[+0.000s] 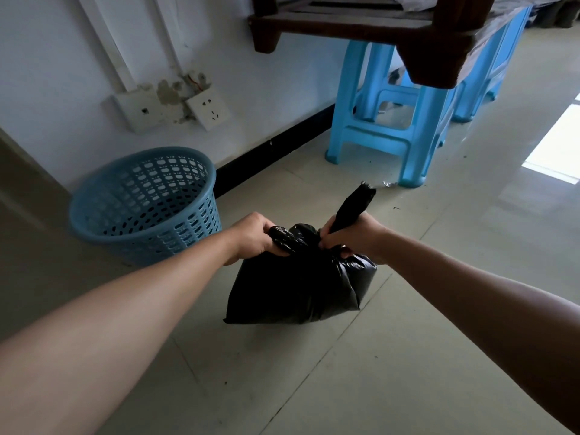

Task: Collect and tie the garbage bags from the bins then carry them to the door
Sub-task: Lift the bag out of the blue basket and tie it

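I see black garbage bag (298, 284) on floor beside emptied blue bin (147, 205) | left hand (255, 237) and right hand (354, 238) each grip a twisted end | knot unfinished; carrying remains, I judge.

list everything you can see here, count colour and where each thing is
black plastic garbage bag: one, black, on the floor at centre, top gathered into two twisted ends
blue perforated plastic bin: one, blue, by the wall left of the bag, no liner showing
blue plastic stools: at least two, light blue, along the wall at upper right
dark wooden furniture frame: one, dark brown, top edge, above the stools
white wall plates: two, white, low on the wall above the bin
black skirting board: one, black, foot of the wall
tiled floor: one, pale beige, under everything
left hand: one, grips the bag's left twisted end
right hand: one, grips the right twisted end, which sticks up past it
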`<state>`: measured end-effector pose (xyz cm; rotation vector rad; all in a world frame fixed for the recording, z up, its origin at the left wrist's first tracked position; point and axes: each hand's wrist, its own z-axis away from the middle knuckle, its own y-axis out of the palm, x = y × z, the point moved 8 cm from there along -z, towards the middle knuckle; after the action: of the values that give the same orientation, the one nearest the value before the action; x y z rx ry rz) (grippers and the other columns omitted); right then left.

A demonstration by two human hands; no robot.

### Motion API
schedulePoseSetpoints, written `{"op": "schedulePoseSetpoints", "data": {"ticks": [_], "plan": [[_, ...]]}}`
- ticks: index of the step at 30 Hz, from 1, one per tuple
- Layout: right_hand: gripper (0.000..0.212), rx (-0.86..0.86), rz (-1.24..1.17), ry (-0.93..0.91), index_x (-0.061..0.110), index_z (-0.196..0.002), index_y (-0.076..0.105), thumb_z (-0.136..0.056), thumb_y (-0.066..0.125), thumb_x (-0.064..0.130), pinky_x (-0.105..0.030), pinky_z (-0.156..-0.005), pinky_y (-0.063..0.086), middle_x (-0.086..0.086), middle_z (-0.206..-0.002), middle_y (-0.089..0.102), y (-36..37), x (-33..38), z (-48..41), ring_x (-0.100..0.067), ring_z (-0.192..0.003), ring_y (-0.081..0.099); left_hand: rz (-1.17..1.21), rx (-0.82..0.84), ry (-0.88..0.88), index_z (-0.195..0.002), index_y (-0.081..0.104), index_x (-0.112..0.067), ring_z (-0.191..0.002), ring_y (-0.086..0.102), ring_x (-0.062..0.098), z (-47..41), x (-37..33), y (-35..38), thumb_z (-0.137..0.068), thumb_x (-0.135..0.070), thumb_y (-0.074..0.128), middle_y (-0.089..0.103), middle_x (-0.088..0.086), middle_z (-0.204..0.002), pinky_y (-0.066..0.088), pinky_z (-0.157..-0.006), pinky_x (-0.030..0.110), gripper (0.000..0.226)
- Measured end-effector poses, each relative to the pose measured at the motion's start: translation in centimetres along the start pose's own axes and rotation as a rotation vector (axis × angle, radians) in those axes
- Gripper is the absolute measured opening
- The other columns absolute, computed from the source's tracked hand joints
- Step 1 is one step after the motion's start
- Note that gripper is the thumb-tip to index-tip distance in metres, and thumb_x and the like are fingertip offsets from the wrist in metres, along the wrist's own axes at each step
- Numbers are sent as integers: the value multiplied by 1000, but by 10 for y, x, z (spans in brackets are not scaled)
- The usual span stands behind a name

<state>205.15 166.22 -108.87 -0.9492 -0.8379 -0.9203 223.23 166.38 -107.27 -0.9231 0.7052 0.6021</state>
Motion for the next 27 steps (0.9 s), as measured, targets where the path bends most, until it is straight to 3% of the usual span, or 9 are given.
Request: {"op": "schedulePoseSetpoints", "data": {"ticks": [3,7,13,16,20,22,24,27], "plan": [[14,-304,250,-157,12,-71,64,-63,75,8,-27,-54,49,-4,-68,63,-15,12,2,-21,-62,57,-24,-12,23,-74,74,-12,-77,68,19,-3,-7,4,-72,-6,80,71,3,-76,54,-73,26,9],[10,-517,688,-362,21,-85,56,-79,61,14,-31,-60,36,-3,-81,62,-23,34,21,-29,-72,53,-36,-23,40,-81,75,-10,-89,71,25,-5,-18,7,-72,-15,82,74,11,-86,55,-89,35,12],[12,-550,994,-470,14,-102,53,-94,50,22,-34,-63,32,-6,-95,54,-23,29,24,-33,-74,59,-26,43,86,-72,71,-11,-76,65,18,1,-35,31,-74,-14,80,67,6,-76,53,-81,30,10],[6,-552,874,-490,18,-92,56,-87,58,21,-33,-59,35,-3,-89,52,-24,22,24,-31,-68,55,-27,29,43,-71,70,-13,-74,63,17,1,-20,32,-74,-15,80,67,4,-74,53,-80,33,11],[19,-309,377,-380,23,-64,53,-65,69,13,-30,-59,41,5,-64,51,-13,-6,11,-18,-59,49,-73,-67,-56,-67,67,-15,-67,58,14,0,18,22,-76,-16,79,63,2,-69,45,-67,24,15],[18,-169,-28,-112,16,-70,60,-70,78,13,-30,-58,44,-2,-65,58,-10,-28,7,-15,-61,54,-140,-31,-137,-70,68,-15,-72,60,18,1,38,21,-77,-16,78,66,6,-76,47,-68,26,12],[16,-58,-251,127,10,-85,67,-77,76,19,-27,-57,49,-4,-75,65,-6,-44,11,-14,-65,61,-223,86,-225,-74,68,-16,-80,61,19,6,53,26,-81,-17,74,67,7,-84,48,-67,28,9],[12,-119,-432,200,9,-90,68,-85,66,20,-25,-55,49,-5,-79,67,-21,-50,15,-15,-64,63,-197,119,-242,-84,69,-15,-80,61,18,5,50,27,-87,-13,62,66,5,-84,49,-66,28,8]]}}
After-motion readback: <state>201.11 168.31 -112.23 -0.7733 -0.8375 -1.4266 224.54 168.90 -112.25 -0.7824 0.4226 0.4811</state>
